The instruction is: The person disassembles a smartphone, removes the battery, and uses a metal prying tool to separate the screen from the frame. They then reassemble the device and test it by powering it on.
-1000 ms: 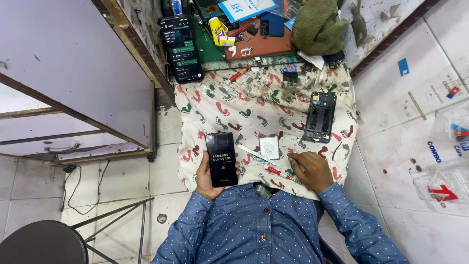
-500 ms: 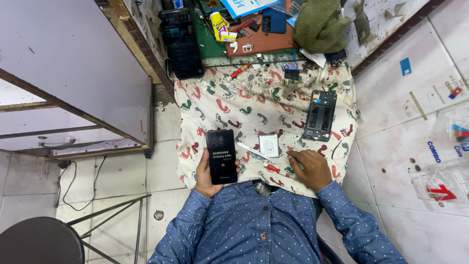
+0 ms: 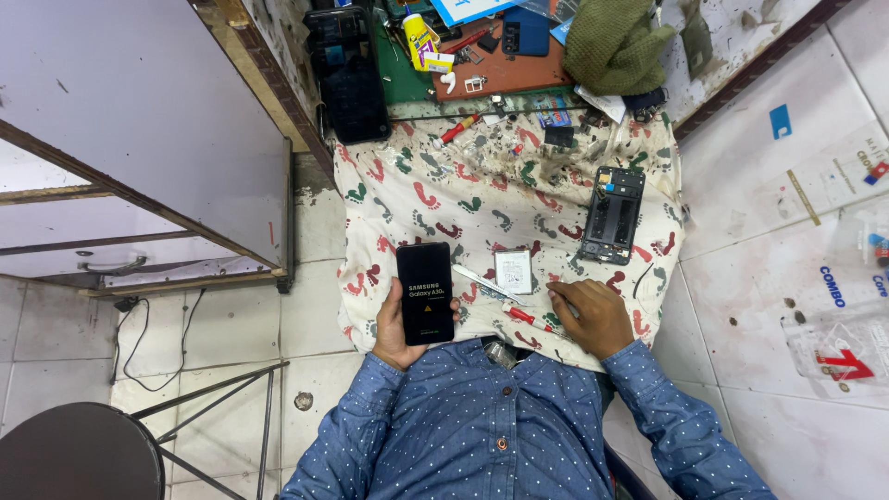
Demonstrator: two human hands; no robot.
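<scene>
Lit black phone (image 3: 425, 293), upright

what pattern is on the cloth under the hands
Cream cloth printed with red and green footprints, clear in the head view.

The middle of the printed cloth (image 3: 435, 190) was bare, so a hand could pass there. To its right lay an open phone frame (image 3: 613, 215). Lower down, a small grey battery (image 3: 513, 270), tweezers (image 3: 483, 282) and a red screwdriver (image 3: 528, 319) blocked the way. Along the top, the tray (image 3: 505, 69) was crowded with tools and a green rag (image 3: 616, 42).
</scene>
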